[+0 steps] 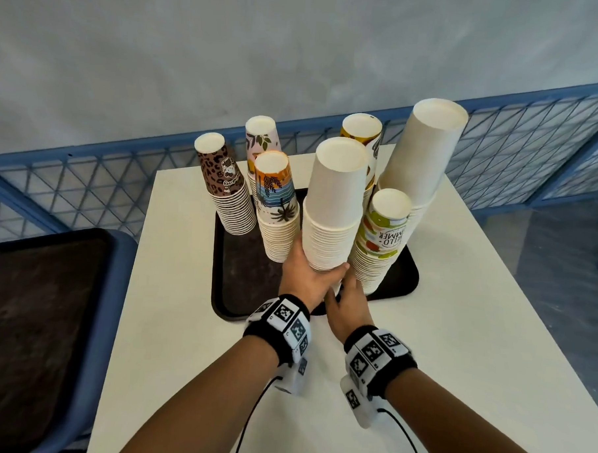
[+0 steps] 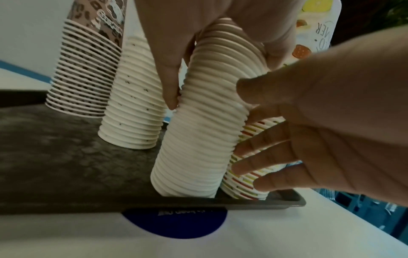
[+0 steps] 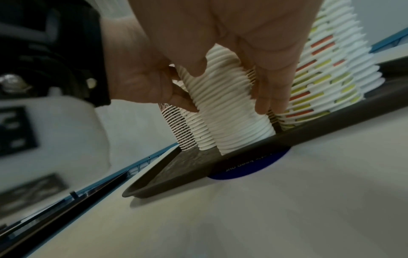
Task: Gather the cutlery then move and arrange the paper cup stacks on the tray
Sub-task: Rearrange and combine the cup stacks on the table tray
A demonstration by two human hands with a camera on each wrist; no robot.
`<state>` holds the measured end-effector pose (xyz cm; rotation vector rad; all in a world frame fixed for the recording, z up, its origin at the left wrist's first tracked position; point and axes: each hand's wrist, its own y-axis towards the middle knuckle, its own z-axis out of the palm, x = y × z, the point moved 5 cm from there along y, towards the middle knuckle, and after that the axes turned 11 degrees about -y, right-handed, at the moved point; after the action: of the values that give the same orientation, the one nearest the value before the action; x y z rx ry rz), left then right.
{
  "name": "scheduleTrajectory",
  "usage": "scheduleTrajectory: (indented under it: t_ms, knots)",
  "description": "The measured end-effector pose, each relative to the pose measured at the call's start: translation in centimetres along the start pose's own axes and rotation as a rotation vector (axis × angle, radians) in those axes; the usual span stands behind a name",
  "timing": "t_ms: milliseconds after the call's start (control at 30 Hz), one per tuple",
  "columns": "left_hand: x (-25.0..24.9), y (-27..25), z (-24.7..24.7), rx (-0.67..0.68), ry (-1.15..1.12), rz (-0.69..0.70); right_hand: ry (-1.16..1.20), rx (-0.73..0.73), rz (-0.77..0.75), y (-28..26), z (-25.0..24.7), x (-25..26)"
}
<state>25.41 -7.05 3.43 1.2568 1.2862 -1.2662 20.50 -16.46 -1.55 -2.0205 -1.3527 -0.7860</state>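
Observation:
A dark tray (image 1: 240, 275) on the white table carries several upside-down paper cup stacks. My left hand (image 1: 314, 273) grips the plain white stack (image 1: 333, 193) low down, thumb on its left side in the left wrist view, where this stack (image 2: 198, 148) stands at the tray's near rim. My right hand (image 1: 346, 290) holds the same stack (image 3: 234, 118) from the right, its fingers (image 3: 271, 97) wedged between it and the fruit-print stack (image 1: 383, 237). No cutlery is in view.
Around it stand leopard-print (image 1: 220, 181), palm-print (image 1: 275, 198), leaf-print (image 1: 260, 135), yellow (image 1: 361, 129) and tall white (image 1: 424, 156) stacks. A blue round sticker (image 2: 174, 225) pokes out under the tray. A second dark tray (image 1: 37, 300) lies left; blue wire fencing (image 1: 104, 190) runs behind.

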Motion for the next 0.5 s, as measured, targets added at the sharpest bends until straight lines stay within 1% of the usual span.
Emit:
scheduleTrajectory:
  t_ms: [67, 200, 300, 367, 500]
  knots:
    - [0.1, -0.1, -1.3, -0.046, 0.033, -0.013, -0.025, 0.038, -0.02, 0.3, 0.5, 0.7]
    - [0.8, -0.3, -4.9, -0.129, 0.069, -0.033, -0.044, 0.207, -0.045, 0.3, 2.3, 2.8]
    - [1.0, -0.3, -7.6, -0.182, 0.091, -0.031, -0.021, 0.29, -0.077, 0.4, 4.0, 4.7]
    - [0.8, -0.1, -9.1, -0.212, 0.104, -0.024, -0.004, 0.322, -0.086, 0.6, 5.2, 5.7]
    - [0.5, 1.2, -11.8, -0.269, 0.135, -0.017, 0.0, 0.335, -0.093, 1.1, 7.0, 7.5]
